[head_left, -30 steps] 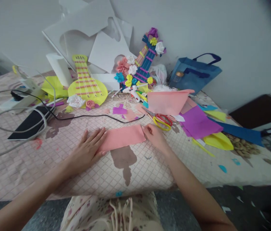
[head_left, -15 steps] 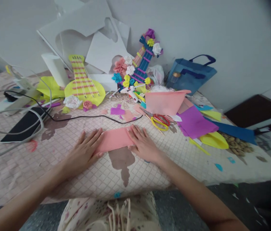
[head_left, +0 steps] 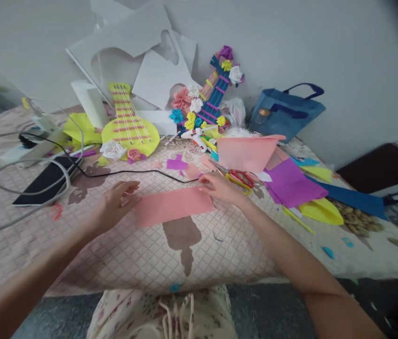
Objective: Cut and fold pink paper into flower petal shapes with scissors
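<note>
A pink paper strip point(head_left: 174, 206) lies lengthwise on the quilted cloth of the table, close in front of me. At its left end, my left hand point(head_left: 116, 202) is raised a little, fingers bent and the thumb apart from them, near the strip's edge. My right hand point(head_left: 222, 188) is over the strip's upper right corner, with a small gap between thumb and fingertips. Whether that thumb presses the paper is hard to make out. Just beyond the right hand lie red-handled scissors point(head_left: 243, 178) and yellow-handled scissors point(head_left: 237, 185), partly covered by it.
A yellow paper guitar point(head_left: 130, 129) leans at the back left, beside a blue flower-covered guitar point(head_left: 213, 101). A glue gun point(head_left: 196, 137), folded pink paper point(head_left: 246, 153), purple paper point(head_left: 292, 183) and a blue bag point(head_left: 283, 113) stand or lie beyond. A black cable point(head_left: 131, 172) crosses behind the strip.
Both hands have come up from lying flat on the pink paper strip, their fingers now bent. More of the strip's two ends shows. The view has shifted slightly.
</note>
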Action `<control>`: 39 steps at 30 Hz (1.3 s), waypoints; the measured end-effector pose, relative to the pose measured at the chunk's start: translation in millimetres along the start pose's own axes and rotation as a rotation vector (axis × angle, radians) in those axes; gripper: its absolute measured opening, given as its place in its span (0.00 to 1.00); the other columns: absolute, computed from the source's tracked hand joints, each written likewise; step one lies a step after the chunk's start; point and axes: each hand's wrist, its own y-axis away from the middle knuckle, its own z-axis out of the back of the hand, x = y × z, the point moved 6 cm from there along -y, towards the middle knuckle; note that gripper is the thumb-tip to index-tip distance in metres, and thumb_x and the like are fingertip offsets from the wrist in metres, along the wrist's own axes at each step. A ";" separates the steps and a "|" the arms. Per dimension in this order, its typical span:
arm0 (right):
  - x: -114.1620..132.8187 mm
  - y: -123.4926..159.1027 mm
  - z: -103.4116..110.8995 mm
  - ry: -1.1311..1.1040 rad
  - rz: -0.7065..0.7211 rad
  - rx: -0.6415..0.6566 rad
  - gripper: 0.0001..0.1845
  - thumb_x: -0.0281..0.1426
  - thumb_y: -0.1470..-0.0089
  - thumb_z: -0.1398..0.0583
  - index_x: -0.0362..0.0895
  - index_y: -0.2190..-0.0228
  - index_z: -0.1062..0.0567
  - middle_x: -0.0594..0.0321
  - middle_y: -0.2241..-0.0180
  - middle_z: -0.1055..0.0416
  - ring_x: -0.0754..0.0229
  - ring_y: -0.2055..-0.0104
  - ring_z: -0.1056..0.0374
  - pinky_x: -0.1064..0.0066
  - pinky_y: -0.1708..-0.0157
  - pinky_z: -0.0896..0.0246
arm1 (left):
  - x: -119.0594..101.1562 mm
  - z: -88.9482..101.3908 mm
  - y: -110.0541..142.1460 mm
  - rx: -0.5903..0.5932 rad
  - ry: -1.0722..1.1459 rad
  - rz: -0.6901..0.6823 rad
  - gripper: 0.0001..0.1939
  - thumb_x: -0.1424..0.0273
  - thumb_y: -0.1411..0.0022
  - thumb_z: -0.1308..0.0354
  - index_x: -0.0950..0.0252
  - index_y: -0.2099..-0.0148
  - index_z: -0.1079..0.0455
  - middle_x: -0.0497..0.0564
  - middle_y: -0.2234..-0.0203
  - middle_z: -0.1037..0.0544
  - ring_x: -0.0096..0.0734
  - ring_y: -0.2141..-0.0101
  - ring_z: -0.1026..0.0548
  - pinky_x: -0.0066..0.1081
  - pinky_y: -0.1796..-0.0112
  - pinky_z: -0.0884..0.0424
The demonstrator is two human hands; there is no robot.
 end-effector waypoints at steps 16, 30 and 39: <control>26.4 -23.3 -17.5 0.098 0.044 0.289 0.09 0.29 0.53 0.40 0.43 0.78 0.36 0.65 0.75 0.35 0.61 0.69 0.40 0.73 0.69 0.51 | -6.8 -4.2 -24.5 0.410 -0.072 0.210 0.12 0.61 0.57 0.39 0.65 0.72 0.33 0.45 0.80 0.30 0.29 0.76 0.33 0.27 0.75 0.42; 53.6 -14.7 5.8 -0.343 0.124 0.534 0.20 0.42 0.56 0.37 0.46 0.62 0.30 0.63 0.65 0.33 0.61 0.66 0.39 0.72 0.68 0.44 | -51.5 7.8 -59.7 0.326 0.591 0.179 0.12 0.62 0.52 0.37 0.66 0.71 0.31 0.47 0.78 0.27 0.26 0.75 0.30 0.27 0.72 0.34; 73.8 -47.8 -6.9 -0.515 0.093 0.246 0.20 0.39 0.52 0.39 0.45 0.83 0.43 0.73 0.82 0.54 0.69 0.80 0.55 0.74 0.80 0.60 | -65.9 2.9 -95.3 0.281 0.653 0.170 0.12 0.62 0.50 0.38 0.67 0.70 0.30 0.48 0.76 0.27 0.25 0.74 0.30 0.28 0.69 0.34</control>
